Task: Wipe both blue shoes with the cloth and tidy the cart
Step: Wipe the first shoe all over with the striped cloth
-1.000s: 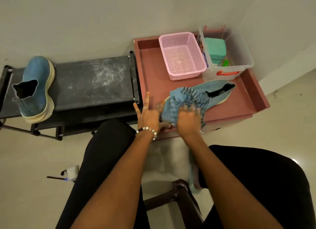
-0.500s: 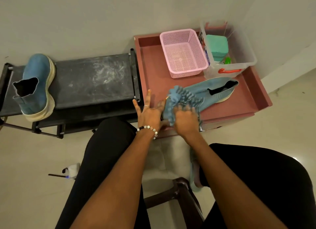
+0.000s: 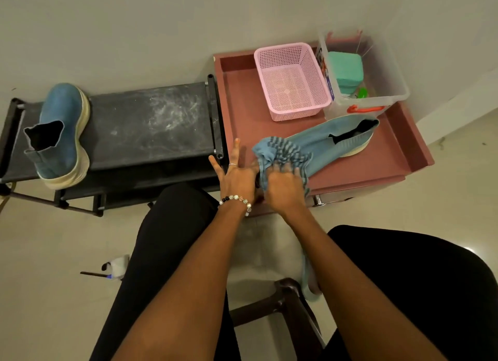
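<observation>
A blue shoe (image 3: 335,141) lies on its side on the reddish cart top (image 3: 242,113), toe toward me. A blue striped cloth (image 3: 280,152) is bunched over its toe. My right hand (image 3: 284,188) grips the cloth against the toe. My left hand (image 3: 237,175) is at the shoe's toe end with thumb and two fingers spread straight; whether it holds the shoe is hidden. The second blue shoe (image 3: 60,129) stands on the black rack (image 3: 151,123) at the left.
A pink mesh basket (image 3: 291,83) and a clear plastic box (image 3: 388,72) holding a green block stand at the cart's back. My knees and a brown stool (image 3: 285,293) are below. A small object (image 3: 116,266) lies on the floor.
My right hand and the cloth have slid a little along the shoe's toe toward me, bunching the cloth. The shoe's heel has shifted slightly right. My left hand stays in place.
</observation>
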A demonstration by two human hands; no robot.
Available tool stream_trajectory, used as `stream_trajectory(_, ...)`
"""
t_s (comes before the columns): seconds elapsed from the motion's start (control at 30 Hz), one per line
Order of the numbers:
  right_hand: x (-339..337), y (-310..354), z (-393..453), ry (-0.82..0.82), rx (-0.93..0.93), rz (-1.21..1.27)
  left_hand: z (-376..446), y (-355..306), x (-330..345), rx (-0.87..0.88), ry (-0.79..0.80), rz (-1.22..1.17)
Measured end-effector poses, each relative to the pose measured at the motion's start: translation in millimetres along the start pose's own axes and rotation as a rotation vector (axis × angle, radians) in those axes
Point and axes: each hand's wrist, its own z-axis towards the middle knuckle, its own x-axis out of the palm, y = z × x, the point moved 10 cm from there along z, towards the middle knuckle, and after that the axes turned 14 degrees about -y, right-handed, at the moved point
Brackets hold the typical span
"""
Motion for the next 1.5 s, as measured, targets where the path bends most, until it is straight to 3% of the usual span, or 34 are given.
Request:
stream_trajectory(0.1,-17.2,0.6,-9.4,-0.102,-0.055,0.315,-2.3,0.2,-3.0,-0.018,0.004,0.017)
stream_trajectory(0.17,-22.0,-8.8,-21.6,-0.110,-0.191,0.438,-2.3,0.1,-3.6,-0.022,0.007,0.025)
stream_trajectory(0.27,-16.1,-16.0,-25.5,-0.048,-0.449,0.351,-1.2,1.1,-2.9,-0.018,0.003,0.026)
stream_trajectory(0.37,-11.9,-3.9,-22.4,-0.072,-0.599,0.026,-1.3,1.2,-4.0,-0.032,-0.016,0.024)
stream_trajectory(0.53,2.7,6.6,-12.6,0.044,-0.205,-0.091,0.3,3.1,-4.9,-0.076,0.004,0.026)
stream_trajectory(0.6,-1.7,11.0,-15.1,0.035,-0.221,-0.009,0.4,4.9,-4.0,-0.080,0.009,0.026)
stream_trajectory(0.7,-14.1,13.5,-34.8,0.025,-0.469,0.110,1.3,6.8,-2.0,-0.073,-0.010,0.023)
stream_trajectory(0.77,-16.4,9.7,-34.8,0.039,-0.542,0.033,1.6,5.5,-2.9,-0.068,-0.019,0.020)
stream_trajectory(0.87,-10.3,9.8,-16.6,0.034,-0.427,-0.141,2.0,3.9,-6.0,-0.078,-0.045,0.008)
stream_trajectory(1.0,4.7,9.9,-10.4,0.097,-0.132,-0.135,2.5,4.1,-6.3,-0.090,-0.043,0.004)
stream_trajectory(1.07,-0.8,14.0,-13.4,0.076,-0.173,-0.070,2.6,4.2,-7.5,-0.086,-0.046,-0.008)
stream_trajectory(1.2,-15.9,11.3,-37.6,0.116,-0.425,0.101,2.3,4.4,-8.2,-0.073,-0.073,-0.029)
stream_trajectory(1.3,-11.1,3.9,-28.3,0.075,-0.561,-0.080,1.6,3.2,-9.1,-0.086,-0.074,-0.042)
stream_trajectory(1.4,-0.3,-2.6,-2.5,0.074,-0.383,-0.206,1.8,2.9,-6.3,-0.104,-0.050,-0.018)
stream_trajectory(1.5,5.3,-1.9,11.7,0.082,-0.145,-0.158,3.1,3.5,-6.8,-0.114,-0.034,-0.020)
